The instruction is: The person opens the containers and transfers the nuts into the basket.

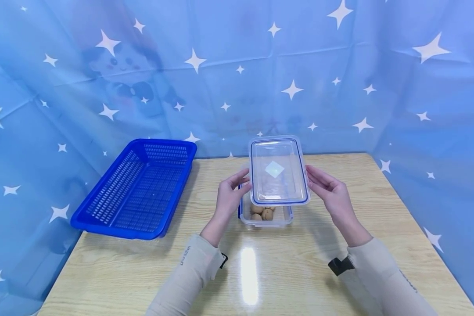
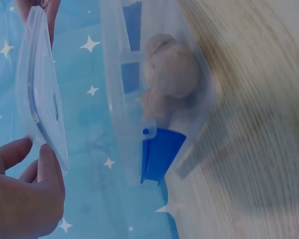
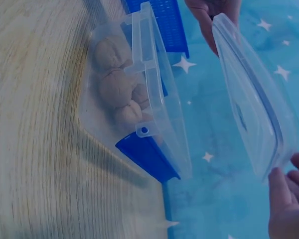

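Both hands hold a clear plastic lid [image 1: 278, 188] with a blue seal, raised above a clear food container [image 1: 266, 223]. My left hand [image 1: 230, 193] pinches the lid's left edge between thumb and fingers. At the opposite edge, my right hand [image 1: 332, 193] pinches it the same way. Several round brown walnuts [image 3: 115, 88] lie inside the container, partly covered by the lid in the head view. Blue side clips [image 2: 162, 155] hang down on the container's sides. Both wrist views show a gap between lid and container rim.
A large blue plastic basket [image 1: 154, 197] with slotted walls stands to the left on the wood-grain table [image 1: 292, 272]. Behind the table hangs a blue curtain [image 1: 237, 87] with white stars. A bright light reflection lies on the tabletop in front of the container.
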Motion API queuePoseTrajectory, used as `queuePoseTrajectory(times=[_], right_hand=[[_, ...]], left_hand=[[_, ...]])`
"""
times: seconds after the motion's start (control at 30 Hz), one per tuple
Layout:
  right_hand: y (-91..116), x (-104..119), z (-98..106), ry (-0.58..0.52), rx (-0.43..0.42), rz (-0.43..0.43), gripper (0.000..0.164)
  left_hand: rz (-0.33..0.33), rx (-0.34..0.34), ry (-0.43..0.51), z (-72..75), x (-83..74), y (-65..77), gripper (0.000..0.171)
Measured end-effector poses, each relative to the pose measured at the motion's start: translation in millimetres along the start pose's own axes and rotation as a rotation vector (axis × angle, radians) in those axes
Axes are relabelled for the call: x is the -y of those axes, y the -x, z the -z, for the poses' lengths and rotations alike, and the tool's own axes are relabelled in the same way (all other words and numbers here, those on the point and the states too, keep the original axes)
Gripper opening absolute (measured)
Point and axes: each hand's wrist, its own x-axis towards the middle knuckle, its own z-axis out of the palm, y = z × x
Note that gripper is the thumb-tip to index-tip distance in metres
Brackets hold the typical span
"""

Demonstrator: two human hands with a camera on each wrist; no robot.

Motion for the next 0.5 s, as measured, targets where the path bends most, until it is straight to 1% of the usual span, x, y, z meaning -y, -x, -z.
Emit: queuePoseTrajectory(times=[0.13,0.27,0.37,0.5], right_hand=[[1.7,0.2,3.0,0.006,-0.05,0.012,0.051],[3.4,-0.5,7.5,-0.018,-0.072,0.032,0.05],[5.3,-1.2,12.5,-0.036,-0.08,0.047,0.05],[6.8,-2.6,20.9,-0.029,-0.085,0.064,0.05]], left_hand=[[-0.001,0.012,-0.009,-6.4,0.9,0.9,0.042],[0.005,0.029,-0.001,-12.9,0.1,1.7,0.043],[0.03,0.054,0.022,-18.7,-1.8,2.9,0.044],[0.058,0.099,0.047,-26.6,-3.5,4.9,0.047]])
